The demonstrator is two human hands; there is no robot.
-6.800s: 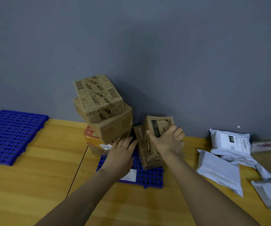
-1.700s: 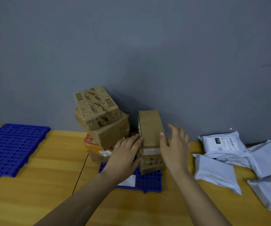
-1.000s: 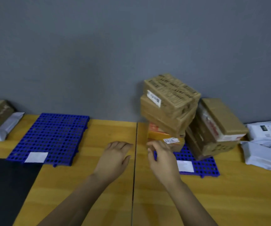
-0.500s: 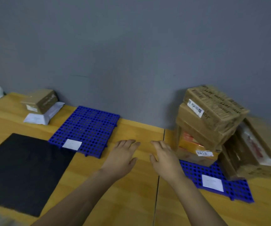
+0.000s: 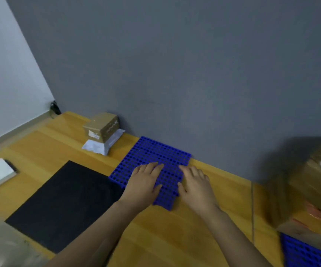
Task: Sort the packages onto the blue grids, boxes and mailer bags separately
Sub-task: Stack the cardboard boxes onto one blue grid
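Resting on a white mailer bag [image 5: 99, 148], the cardboard box [image 5: 101, 125] is logged at ten o'clock, nearer left hand [image 5: 143, 186] than right hand [image 5: 195, 187]; both are spread flat, empty.

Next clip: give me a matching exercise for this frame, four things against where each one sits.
Things: 1 small cardboard box; 2 black mat; 3 stack of boxes; 4 left hand.
Places: A over the middle blue grid; B on the right blue grid; C on a white mailer bag; D on the wooden surface, left of the middle blue grid.
Pairs: 1-C; 2-D; 3-B; 4-A.
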